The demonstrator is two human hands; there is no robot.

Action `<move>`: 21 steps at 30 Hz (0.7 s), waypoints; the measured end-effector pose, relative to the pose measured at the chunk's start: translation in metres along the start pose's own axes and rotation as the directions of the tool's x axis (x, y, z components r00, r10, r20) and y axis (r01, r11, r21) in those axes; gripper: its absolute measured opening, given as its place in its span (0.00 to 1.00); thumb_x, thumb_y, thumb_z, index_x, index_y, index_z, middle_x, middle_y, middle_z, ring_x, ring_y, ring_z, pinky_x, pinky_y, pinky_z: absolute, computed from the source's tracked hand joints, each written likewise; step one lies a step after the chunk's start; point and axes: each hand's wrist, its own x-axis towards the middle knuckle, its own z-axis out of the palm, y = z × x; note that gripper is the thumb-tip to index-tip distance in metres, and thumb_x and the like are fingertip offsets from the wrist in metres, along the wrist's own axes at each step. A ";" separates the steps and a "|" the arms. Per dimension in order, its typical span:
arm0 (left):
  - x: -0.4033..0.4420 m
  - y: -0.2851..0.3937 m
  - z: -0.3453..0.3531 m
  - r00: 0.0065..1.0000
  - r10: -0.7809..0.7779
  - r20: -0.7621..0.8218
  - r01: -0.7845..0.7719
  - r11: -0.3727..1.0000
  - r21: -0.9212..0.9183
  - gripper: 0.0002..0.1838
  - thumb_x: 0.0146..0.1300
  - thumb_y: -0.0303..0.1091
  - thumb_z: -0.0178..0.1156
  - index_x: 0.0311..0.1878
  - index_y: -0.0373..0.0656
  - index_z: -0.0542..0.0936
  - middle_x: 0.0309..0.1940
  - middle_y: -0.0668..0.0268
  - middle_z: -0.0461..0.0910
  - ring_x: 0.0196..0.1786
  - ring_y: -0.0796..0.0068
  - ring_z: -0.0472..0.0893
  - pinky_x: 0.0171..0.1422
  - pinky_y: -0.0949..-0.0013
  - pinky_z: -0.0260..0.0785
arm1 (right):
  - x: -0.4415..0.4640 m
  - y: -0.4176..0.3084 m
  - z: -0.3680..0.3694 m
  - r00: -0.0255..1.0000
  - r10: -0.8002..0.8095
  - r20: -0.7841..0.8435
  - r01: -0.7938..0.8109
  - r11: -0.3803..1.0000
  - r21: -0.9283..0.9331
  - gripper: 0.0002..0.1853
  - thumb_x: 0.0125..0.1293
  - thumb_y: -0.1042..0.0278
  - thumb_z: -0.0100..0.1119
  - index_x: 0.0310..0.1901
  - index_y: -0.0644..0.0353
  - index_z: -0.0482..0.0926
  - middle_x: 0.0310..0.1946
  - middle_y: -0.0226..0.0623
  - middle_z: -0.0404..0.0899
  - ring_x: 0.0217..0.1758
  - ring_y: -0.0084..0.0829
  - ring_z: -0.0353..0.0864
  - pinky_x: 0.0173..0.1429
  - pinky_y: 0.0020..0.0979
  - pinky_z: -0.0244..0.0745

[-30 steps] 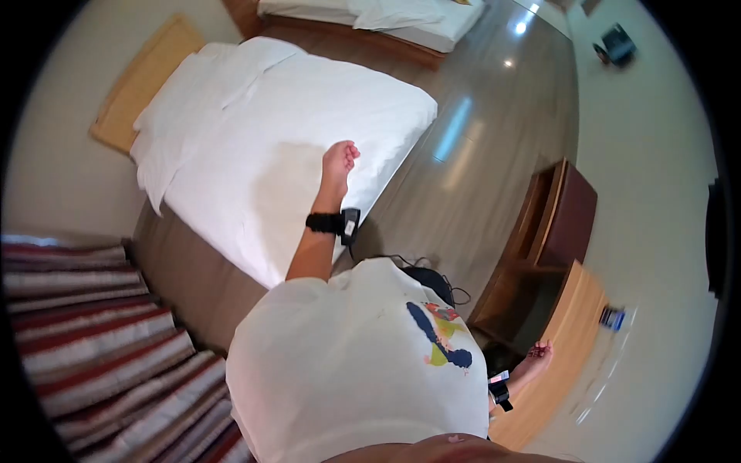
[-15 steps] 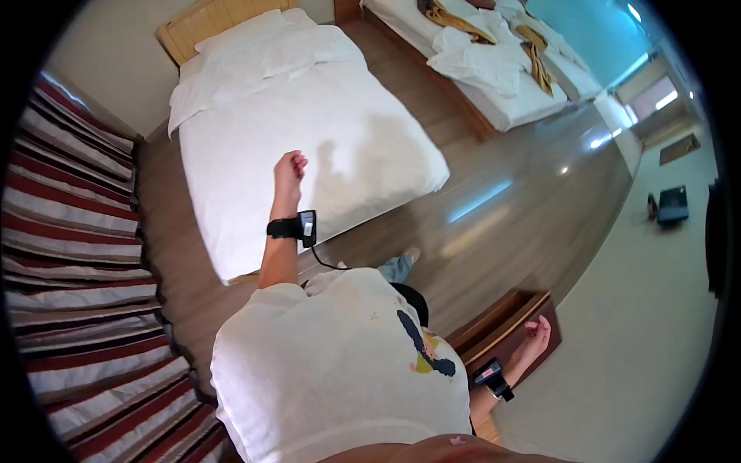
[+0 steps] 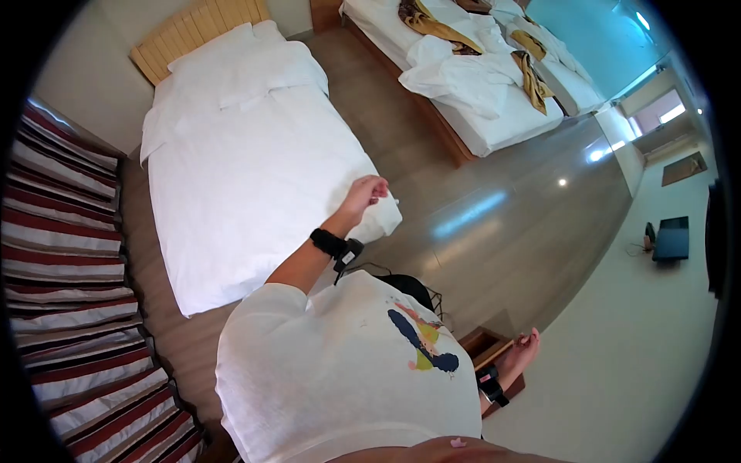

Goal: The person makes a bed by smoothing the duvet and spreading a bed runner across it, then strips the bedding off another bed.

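I see the right hand [image 3: 523, 353], fingers half open and empty, near a wooden cabinet [image 3: 480, 344]. The left hand [image 3: 361, 198] curls its fingers, how tightly I can't tell; beyond them, the white-covered bed [image 3: 239, 177] favours flat, light contact.

Light [image 3: 469, 214] gleams on the brown floor [image 3: 525, 247] of a room with striped curtains [image 3: 65, 262] along one side and a pale wall [image 3: 617, 347] opposite; beyond, rumpled white bedding [image 3: 455, 73] and gold cloths [image 3: 532, 81] lie on a wood-framed bed [image 3: 513, 131].
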 end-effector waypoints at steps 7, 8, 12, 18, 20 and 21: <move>0.106 0.014 -0.009 0.961 0.058 -0.269 -0.100 0.985 -0.143 0.08 0.52 0.36 0.45 0.27 0.43 0.71 0.20 0.72 0.71 0.25 0.83 0.70 0.27 0.82 0.58 | 0.142 0.031 0.071 0.993 0.122 0.004 -0.121 0.992 -0.019 0.08 0.55 0.70 0.42 0.35 0.62 0.69 0.14 0.26 0.63 0.21 0.19 0.63 0.31 0.19 0.61; 0.073 0.027 0.000 0.944 0.054 -0.325 -0.131 0.966 -0.222 0.08 0.51 0.36 0.45 0.27 0.44 0.71 0.20 0.72 0.71 0.25 0.83 0.70 0.27 0.81 0.58 | 0.149 0.008 0.064 0.991 0.121 0.052 -0.121 0.993 -0.018 0.08 0.55 0.71 0.42 0.35 0.61 0.69 0.14 0.26 0.63 0.21 0.19 0.63 0.30 0.19 0.60; 0.093 0.033 -0.015 0.895 0.046 -0.444 -0.209 0.922 -0.327 0.07 0.51 0.36 0.46 0.26 0.44 0.71 0.21 0.72 0.71 0.26 0.82 0.70 0.28 0.81 0.58 | 0.239 0.010 0.154 0.978 0.148 0.148 -0.132 0.985 -0.114 0.10 0.54 0.67 0.42 0.37 0.59 0.69 0.15 0.25 0.63 0.22 0.18 0.64 0.27 0.18 0.57; 0.090 0.028 -0.058 0.688 0.072 -0.722 -0.430 0.842 -0.325 0.07 0.50 0.37 0.48 0.26 0.46 0.71 0.20 0.73 0.70 0.27 0.83 0.71 0.27 0.81 0.58 | 0.309 0.032 0.338 0.795 0.223 0.564 -0.012 0.936 -0.353 0.10 0.53 0.68 0.43 0.38 0.60 0.68 0.16 0.26 0.66 0.22 0.18 0.66 0.28 0.17 0.58; 0.089 0.022 -0.080 0.565 0.097 -0.820 -0.548 0.786 -0.285 0.07 0.50 0.38 0.47 0.27 0.46 0.71 0.19 0.74 0.70 0.27 0.83 0.71 0.27 0.82 0.57 | 0.318 0.041 0.404 0.598 0.350 0.721 0.047 0.882 -0.468 0.11 0.51 0.69 0.42 0.38 0.59 0.68 0.17 0.27 0.68 0.24 0.17 0.66 0.32 0.19 0.59; 0.092 0.015 -0.095 0.514 0.096 -0.852 -0.595 0.755 -0.275 0.08 0.50 0.38 0.47 0.28 0.46 0.71 0.20 0.74 0.70 0.27 0.83 0.71 0.27 0.82 0.57 | 0.324 0.041 0.435 0.512 0.355 0.782 0.117 0.873 -0.473 0.12 0.51 0.69 0.42 0.38 0.59 0.67 0.19 0.28 0.70 0.25 0.17 0.67 0.32 0.19 0.59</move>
